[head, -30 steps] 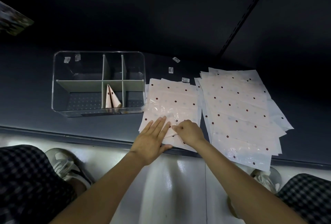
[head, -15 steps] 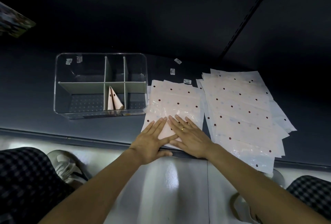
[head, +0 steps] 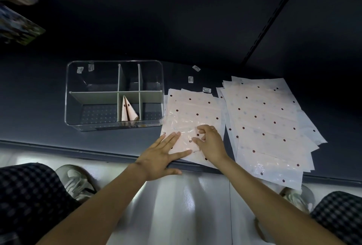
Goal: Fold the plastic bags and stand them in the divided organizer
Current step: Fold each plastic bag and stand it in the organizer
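A clear divided organizer (head: 114,125) stands on the dark shelf, with one folded triangular bag (head: 128,112) upright in its front middle compartment. To its right lies a small pile of pale dotted plastic bags (head: 193,111). My left hand (head: 163,154) presses flat, fingers straight, on the near edge of the top bag. My right hand (head: 210,142) is beside it with fingers curled, pinching a fold of that same bag near its front edge. A larger stack of flat dotted bags (head: 264,119) lies further right.
Three small barcode stickers (head: 190,79) lie on the shelf (head: 35,107) behind the bags. The shelf's front edge runs just under my hands. Below it are a light floor, my checked trousers and grey shoes (head: 78,182). Blurred packages hang at the top left.
Half a second ago both hands lay flat on the bag. My right hand has since lifted its fingers and curled them onto a fold. My left hand stays pressed flat.
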